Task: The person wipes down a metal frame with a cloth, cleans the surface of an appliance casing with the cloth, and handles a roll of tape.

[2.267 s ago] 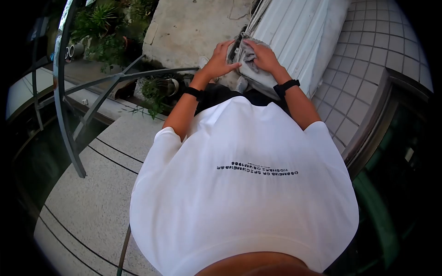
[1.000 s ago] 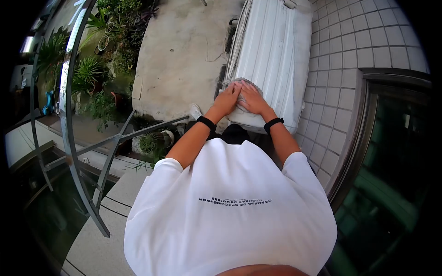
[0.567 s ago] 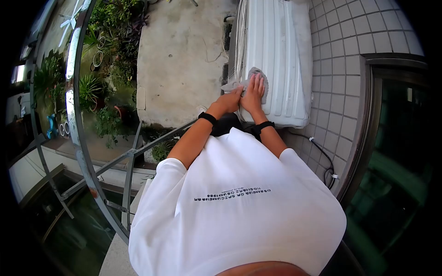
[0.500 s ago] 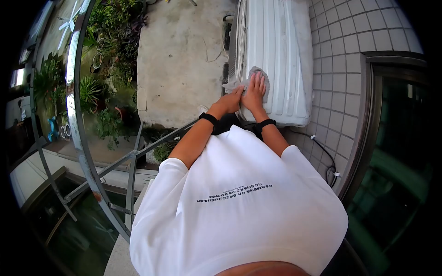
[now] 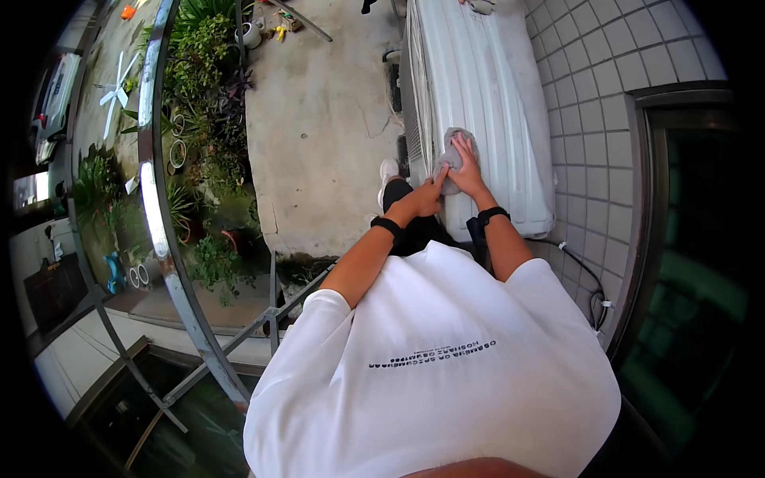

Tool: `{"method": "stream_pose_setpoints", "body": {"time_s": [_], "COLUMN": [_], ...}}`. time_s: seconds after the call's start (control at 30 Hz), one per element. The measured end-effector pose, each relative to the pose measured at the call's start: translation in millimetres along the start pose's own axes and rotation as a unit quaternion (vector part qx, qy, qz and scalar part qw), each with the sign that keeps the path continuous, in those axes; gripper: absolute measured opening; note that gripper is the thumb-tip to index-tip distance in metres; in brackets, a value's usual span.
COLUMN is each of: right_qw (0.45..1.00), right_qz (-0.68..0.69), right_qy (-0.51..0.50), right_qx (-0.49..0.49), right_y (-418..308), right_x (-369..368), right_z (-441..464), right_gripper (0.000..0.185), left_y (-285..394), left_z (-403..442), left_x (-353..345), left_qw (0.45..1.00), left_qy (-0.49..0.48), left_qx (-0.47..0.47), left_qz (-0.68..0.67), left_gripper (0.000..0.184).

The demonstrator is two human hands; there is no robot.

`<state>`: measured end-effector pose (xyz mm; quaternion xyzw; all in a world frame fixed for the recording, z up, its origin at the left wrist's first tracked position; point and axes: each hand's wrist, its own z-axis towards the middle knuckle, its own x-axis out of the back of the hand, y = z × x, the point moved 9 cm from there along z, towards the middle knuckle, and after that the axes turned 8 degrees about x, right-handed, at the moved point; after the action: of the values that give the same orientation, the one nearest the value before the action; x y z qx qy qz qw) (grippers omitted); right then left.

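A crumpled grey cloth (image 5: 456, 156) lies against the white ridged metal top of an outdoor air-conditioner unit (image 5: 502, 151), near its left edge. My right hand (image 5: 466, 169) is over the cloth and keeps hold of it, with fingers pressing it onto the metal. Beside it, at the cloth's lower left end, my left hand (image 5: 424, 199) has its fingers closed on the fabric, partly hidden from above. Each wrist wears a black band.
Grey tiled wall (image 5: 590, 159) runs along the unit's right side, with a black cable (image 5: 594, 279) below. A metal frame (image 5: 163, 231) stands at left, before potted plants (image 5: 199, 88). Concrete floor (image 5: 319, 127) lies between. My shoe (image 5: 388, 179) shows beside the unit.
The view has shifted, so more of the yard and my left shoe show. The cloth looks more bunched under my right hand, and its loose left end no longer spreads out.
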<state>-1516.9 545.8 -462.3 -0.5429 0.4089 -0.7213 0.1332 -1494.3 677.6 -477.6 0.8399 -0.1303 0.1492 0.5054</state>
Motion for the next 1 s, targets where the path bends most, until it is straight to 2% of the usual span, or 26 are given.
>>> {"method": "stream_pose_setpoints", "body": {"time_s": [0.1, 0.13, 0.23, 0.27, 0.37, 0.4, 0.5, 0.53, 0.63, 0.7, 0.77, 0.83, 0.87, 0.9, 0.97, 1.0], "right_qw": [1.0, 1.0, 1.0, 1.0, 1.0, 0.999, 0.996, 0.993, 0.988, 0.985, 0.98, 0.97, 0.965, 0.958, 0.938, 0.944], "right_qz": [-0.007, -0.008, -0.01, -0.012, -0.012, -0.016, 0.005, 0.019, 0.073, 0.108, 0.117, 0.156, 0.13, 0.143, 0.172, 0.125], "right_qy": [-0.017, -0.025, -0.013, -0.005, 0.016, 0.03, 0.064, 0.08, 0.107, 0.109, 0.119, 0.135, 0.167, 0.18, 0.204, 0.229], "right_qx": [0.001, -0.001, 0.001, 0.008, -0.001, 0.0, -0.061, -0.079, -0.085, -0.079, -0.107, -0.129, -0.153, -0.172, -0.222, -0.204], "right_y": [-7.1, -6.5, 1.4, 5.4, 9.4, 13.2, 23.6, 30.8, 50.3, 58.1, 54.8, 50.3, 48.3, 49.2, 53.2, 44.4], "right_x": [7.2, 8.2, 10.5, 11.0, 10.9, 11.7, 11.3, 7.9, 7.7, 5.9, 12.3, 20.5, 29.1, 34.1, 34.8, 38.5], "right_z": [24.3, 33.8, 70.0, 87.4, 111.4, 126.3, 145.7, 153.6, 192.7, 212.4, 215.2, 212.8, 204.0, 196.7, 170.6, 160.2], "right_gripper": [0.082, 0.082, 0.082, 0.081, 0.079, 0.078, 0.075, 0.075, 0.076, 0.076, 0.071, 0.067, 0.066, 0.068, 0.072, 0.065], "left_y": [1.3, -2.7, -28.6, -36.7, -39.7, -36.9, -22.4, -27.3, -47.4, -48.6, -24.2, 1.2, 13.2, 17.8, 37.3, 47.0], "left_z": [8.4, 18.2, 39.0, 53.2, 73.4, 76.1, 81.4, 93.0, 127.5, 143.2, 145.0, 143.1, 146.2, 152.3, 166.9, 174.4], "left_x": [43.2, 62.6, 99.2, 104.3, 108.7, 118.3, 153.9, 166.0, 202.1, 246.6, 287.7, 297.9, 305.0, 298.5, 273.1, 250.1], "left_qw": [0.997, 0.997, 0.993, 0.995, 0.989, 0.987, 0.974, 0.981, 0.988, 0.982, 0.971, 0.963, 0.958, 0.962, 0.971, 0.977], "left_qy": [-0.075, 0.023, -0.003, 0.044, -0.002, 0.063, 0.097, 0.137, 0.082, 0.135, 0.232, 0.264, 0.28, 0.266, 0.235, 0.194], "left_qx": [0.018, -0.066, 0.078, 0.03, 0.088, 0.075, 0.114, 0.082, 0.075, 0.08, 0.061, 0.035, 0.018, 0.036, 0.014, -0.015], "left_qz": [0.0, -0.019, -0.088, -0.085, -0.117, -0.123, -0.171, -0.114, -0.11, -0.103, 0.008, 0.044, 0.065, 0.049, 0.043, 0.084], "left_gripper": [0.095, 0.092, 0.083, 0.071, 0.065, 0.056, 0.054, 0.052, 0.053, 0.056, 0.057, 0.055, 0.055, 0.051, 0.047, 0.046]}}
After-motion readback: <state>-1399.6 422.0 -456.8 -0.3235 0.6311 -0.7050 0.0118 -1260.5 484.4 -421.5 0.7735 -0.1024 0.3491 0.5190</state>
